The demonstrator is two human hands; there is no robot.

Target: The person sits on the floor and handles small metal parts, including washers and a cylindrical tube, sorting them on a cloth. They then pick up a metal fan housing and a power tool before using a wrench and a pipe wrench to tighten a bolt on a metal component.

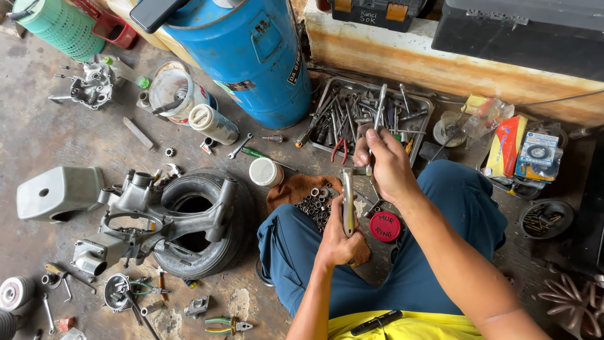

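Lever: a silvery metal lever [348, 203] stood nearly upright in the view, its long axis running from the left hand toward the right hand.
Left hand: the left hand [336, 242] was closed around the lever's lower end, just above the knees and nearer to the body.
Right hand: the right hand [384, 160] was closed on the grip of a slim metal tool [379, 108], whose shaft pointed away from the body over the tray; that hand sat at the lever's upper end, so it was the nearer one to the top of the part.
Contact: whether the tool's working end touched the lever could not be told, as the fingers hid it.
Below the hands: a brown rag [296, 189] lay across the blue trousers [296, 252], carrying a heap of small dark nuts [314, 204]; a round red lid [384, 226] lay just beside the right wrist.
Beyond the right hand: a metal tray [425, 104] held wrenches and pliers.
Left of the left hand: a white pot [265, 172], then a small tyre [242, 217] with a grey engine casing [160, 217] resting on it.
Farther off: a blue drum [251, 56] stood beyond the tyre.
Right side: small boxes [538, 154] and a bowl of screws [545, 218] lay well apart from both hands.
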